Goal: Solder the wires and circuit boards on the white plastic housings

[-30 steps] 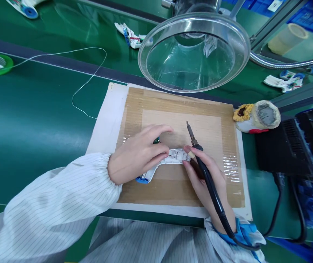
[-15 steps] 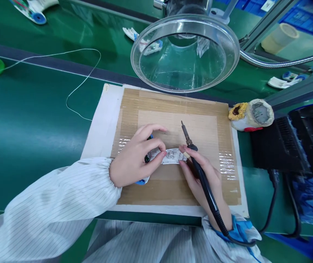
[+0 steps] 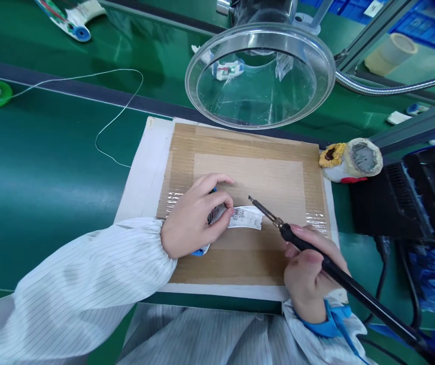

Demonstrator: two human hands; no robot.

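Left of the left grip, a thin pale wire [image 3: 118, 116] loops across the green counter [image 3: 50, 162]. The left hand [image 3: 196, 215] is closed, its fingers pinching a white plastic housing [image 3: 246, 219] that lies on a cardboard mat [image 3: 240, 268], with a blue end [image 3: 200, 252] showing below the grip. The dark parts between the fingers are probably wiring, though they are largely hidden. Right of this grip, the tip of a soldering iron [image 3: 316, 251] sits just above the housing, apparently not touching it. The right hand [image 3: 309, 268] pinches the iron's black handle between thumb and fingers. Beyond this grip stand a tip-cleaning pot [image 3: 364, 158] and a black soldering station [image 3: 388, 203]. Above both grips hangs a magnifier ring [image 3: 260, 31].
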